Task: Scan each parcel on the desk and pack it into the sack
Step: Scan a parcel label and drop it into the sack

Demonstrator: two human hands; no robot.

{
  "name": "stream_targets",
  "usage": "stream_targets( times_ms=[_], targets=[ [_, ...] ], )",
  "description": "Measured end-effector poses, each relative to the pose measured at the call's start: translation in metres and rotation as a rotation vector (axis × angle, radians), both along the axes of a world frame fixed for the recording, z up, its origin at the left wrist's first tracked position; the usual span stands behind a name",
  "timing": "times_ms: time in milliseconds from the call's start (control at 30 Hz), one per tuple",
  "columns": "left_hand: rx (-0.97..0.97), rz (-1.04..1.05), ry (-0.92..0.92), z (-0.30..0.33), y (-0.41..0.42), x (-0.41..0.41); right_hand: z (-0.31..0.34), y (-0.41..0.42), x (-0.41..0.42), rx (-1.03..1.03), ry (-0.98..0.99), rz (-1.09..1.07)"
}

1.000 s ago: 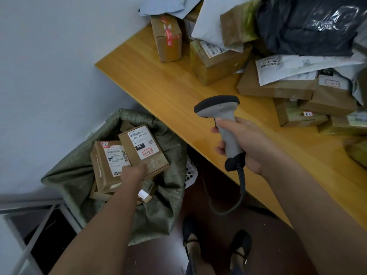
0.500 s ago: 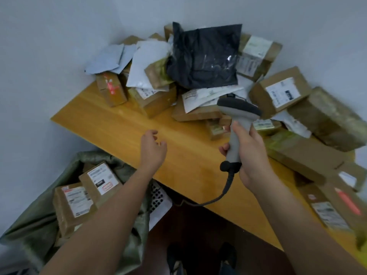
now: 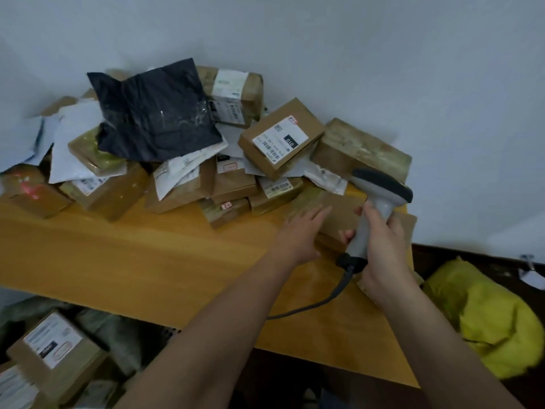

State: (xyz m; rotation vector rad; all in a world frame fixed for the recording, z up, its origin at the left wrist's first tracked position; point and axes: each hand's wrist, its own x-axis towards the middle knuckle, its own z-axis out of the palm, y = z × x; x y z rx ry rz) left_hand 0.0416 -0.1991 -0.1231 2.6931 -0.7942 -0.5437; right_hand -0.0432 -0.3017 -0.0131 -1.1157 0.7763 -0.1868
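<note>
At the centre right of the frame, my left hand (image 3: 300,234) is spread wide, fingers straight, reaching over the desk (image 3: 147,261) onto a plain brown parcel (image 3: 339,214) that lies flat at the pile's near edge; whether the fingertips touch it I cannot tell.

Just right of it, my right hand (image 3: 383,246) grips the grey handle of the barcode scanner (image 3: 380,199), dark head up and pointing left, its cable (image 3: 318,305) trailing down across the desk edge.

Upper centre: box with white label (image 3: 280,140), tilted atop the pile, label bearing a barcode and a black block reading "010" seen upside down, with a small red mark at one corner. Other print too small to read.

Upper left: black plastic mailer (image 3: 153,113), crumpled, topmost on the heap, over white mailers (image 3: 73,149) and taped brown boxes. Behind it, a taped box with pale label (image 3: 233,87), writing illegible.

Centre: small box with a tiny pink sticker (image 3: 227,206), handwriting unreadable.

Far left: box with red tape (image 3: 26,187).

Lower left, below the desk: green sack (image 3: 112,329) holding a labelled box (image 3: 56,349), its label blurred.

Lower right, beside the desk: yellow bag (image 3: 486,317).
</note>
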Motion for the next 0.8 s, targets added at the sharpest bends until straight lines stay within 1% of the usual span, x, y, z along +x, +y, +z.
stream_targets(
  times_ms=[167,367,467,567,667,733,800],
  targets=[
    [0.047,-0.003,-0.062,-0.02,-0.025,0.001,-0.007,-0.019,-0.002,0.015,-0.004,-0.008],
    [0.182,0.013,-0.144,-0.026,-0.014,0.005,-0.007,-0.025,0.003,0.04,-0.006,0.014],
    [0.167,0.031,-0.193,-0.04,-0.016,0.019,-0.012,-0.025,0.009,0.0,-0.018,0.049],
    [0.117,0.059,-0.195,-0.046,-0.019,0.028,-0.017,-0.026,0.014,-0.005,-0.03,0.069],
    [0.007,0.096,-0.205,-0.039,-0.01,0.024,-0.015,-0.026,0.012,0.047,-0.058,0.078],
    [-0.197,0.224,-0.19,-0.025,0.004,0.017,-0.006,-0.024,0.007,0.077,-0.103,0.101],
    [-0.428,0.431,-0.078,-0.001,0.023,0.01,0.005,-0.018,0.004,0.09,-0.148,0.121]
  ],
)
